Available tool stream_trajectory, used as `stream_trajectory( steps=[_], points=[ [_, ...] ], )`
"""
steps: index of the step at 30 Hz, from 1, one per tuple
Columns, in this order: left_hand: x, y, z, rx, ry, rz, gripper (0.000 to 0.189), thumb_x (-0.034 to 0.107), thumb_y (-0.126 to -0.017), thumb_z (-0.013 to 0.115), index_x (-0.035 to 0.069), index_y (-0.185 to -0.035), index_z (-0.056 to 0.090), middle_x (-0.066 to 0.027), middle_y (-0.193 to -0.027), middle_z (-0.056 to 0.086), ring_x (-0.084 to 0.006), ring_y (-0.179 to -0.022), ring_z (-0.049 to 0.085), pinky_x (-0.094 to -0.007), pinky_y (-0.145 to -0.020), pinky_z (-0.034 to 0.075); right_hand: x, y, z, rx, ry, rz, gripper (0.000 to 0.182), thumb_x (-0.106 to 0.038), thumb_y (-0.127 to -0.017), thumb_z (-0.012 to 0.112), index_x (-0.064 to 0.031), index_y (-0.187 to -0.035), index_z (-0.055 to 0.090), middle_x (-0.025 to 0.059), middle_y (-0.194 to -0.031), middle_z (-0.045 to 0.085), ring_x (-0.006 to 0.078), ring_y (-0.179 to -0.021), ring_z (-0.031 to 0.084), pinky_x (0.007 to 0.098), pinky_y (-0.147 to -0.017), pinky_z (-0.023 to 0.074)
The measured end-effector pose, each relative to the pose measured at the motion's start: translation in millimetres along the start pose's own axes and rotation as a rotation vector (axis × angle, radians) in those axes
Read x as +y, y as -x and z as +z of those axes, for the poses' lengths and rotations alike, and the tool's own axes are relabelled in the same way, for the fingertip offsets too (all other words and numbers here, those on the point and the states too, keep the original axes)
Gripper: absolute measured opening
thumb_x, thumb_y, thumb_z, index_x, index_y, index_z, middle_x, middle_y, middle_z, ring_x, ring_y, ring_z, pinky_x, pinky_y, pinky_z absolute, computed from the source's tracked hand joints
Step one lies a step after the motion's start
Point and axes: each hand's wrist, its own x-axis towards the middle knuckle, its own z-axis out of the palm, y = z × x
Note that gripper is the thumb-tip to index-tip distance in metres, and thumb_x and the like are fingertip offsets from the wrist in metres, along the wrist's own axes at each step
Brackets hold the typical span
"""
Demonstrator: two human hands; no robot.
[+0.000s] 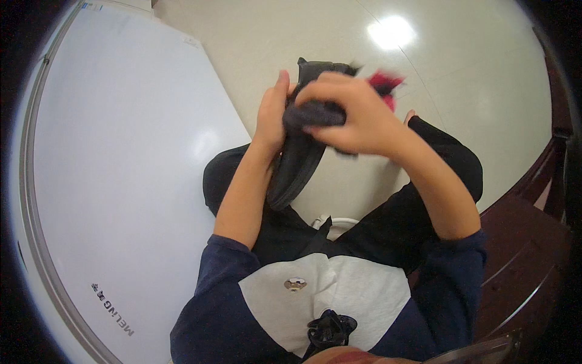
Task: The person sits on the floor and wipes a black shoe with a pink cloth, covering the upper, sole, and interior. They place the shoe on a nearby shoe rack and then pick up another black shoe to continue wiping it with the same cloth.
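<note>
A black boot or shoe (pixel 298 168) is held above the floor between my knees, its rounded toe towards me. My left hand (pixel 271 116) grips it along its left side, thumb pointing up. In my right hand (pixel 361 116) is a dark grey, soft-looking cloth or pad (pixel 318 113), pinched between thumb and fingers. It lies over the shoe's middle and hides that part; whether it presses on the shoe I cannot tell. Beyond my right wrist shows a blurred red and black item (pixel 386 84), partly covered by the hand.
A large white Meiling appliance (pixel 136 159) stands close on my left. Dark reddish-brown wooden furniture (pixel 518 264) is on the right. Pale floor (pixel 477 91) with a bright light reflection lies ahead. A white curved rim (pixel 343 221) shows between my black-trousered legs.
</note>
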Motion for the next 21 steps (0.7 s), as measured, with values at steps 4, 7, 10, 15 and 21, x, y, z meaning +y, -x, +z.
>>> stream_trajectory(
  steps=[4, 7, 10, 15, 21],
  points=[
    [-6, 3, 3, -0.264, 0.228, -0.086, 0.076, 0.064, -0.094, 0.023, 0.001, -0.083, 0.065, 0.0003, -0.073, 0.060, -0.0078, -0.065, 0.052, -0.0210, -0.061, 0.041, 15, -10, -15, 0.225, 0.234, 0.128, 0.026, -0.020, -0.067, 0.067, -0.0100, -0.090, 0.066, 0.0160, -0.082, 0.061, 0.0353, -0.079, 0.061, 0.0416, -0.070, 0.0493],
    [-6, -3, -10, -0.517, 0.325, -0.150, 0.081, 0.065, -0.093, 0.016, 0.000, -0.103, 0.063, -0.0057, -0.098, 0.064, -0.0141, -0.089, 0.059, -0.0275, -0.083, 0.044, 27, -26, -19, 0.216, 0.326, 0.203, 0.025, -0.021, -0.068, 0.067, -0.0107, -0.091, 0.066, 0.0167, -0.082, 0.060, 0.0357, -0.079, 0.061, 0.0421, -0.070, 0.0492],
    [-4, 13, 3, -0.244, 0.268, -0.118, 0.081, 0.065, -0.093, 0.016, -0.001, -0.123, 0.052, -0.0106, -0.117, 0.060, -0.0197, -0.106, 0.057, -0.0324, -0.097, 0.040, 5, -15, 2, 0.128, 0.151, 0.092, 0.026, -0.019, -0.066, 0.067, -0.0098, -0.091, 0.065, 0.0182, -0.080, 0.059, 0.0366, -0.079, 0.060, 0.0410, -0.071, 0.0489],
    [5, 3, 4, -0.356, 0.320, -0.061, 0.081, 0.064, -0.094, 0.019, -0.004, -0.107, 0.061, -0.0097, -0.101, 0.065, -0.0179, -0.093, 0.061, -0.0298, -0.087, 0.045, 11, -15, -19, 0.227, 0.258, 0.182, 0.030, -0.020, -0.067, 0.065, -0.0074, -0.094, 0.065, 0.0195, -0.081, 0.061, 0.0383, -0.079, 0.060, 0.0430, -0.071, 0.0488],
    [-18, -16, -10, -0.073, 0.454, -0.171, 0.075, 0.059, -0.095, 0.024, -0.003, -0.090, 0.064, -0.0092, -0.082, 0.066, -0.0146, -0.073, 0.060, -0.0263, -0.072, 0.048, -5, -5, -3, -0.080, -0.054, 0.216, 0.033, -0.020, -0.068, 0.066, -0.0055, -0.098, 0.062, 0.0157, -0.078, 0.062, 0.0256, -0.069, 0.061, 0.0339, -0.065, 0.0483]
  ],
)
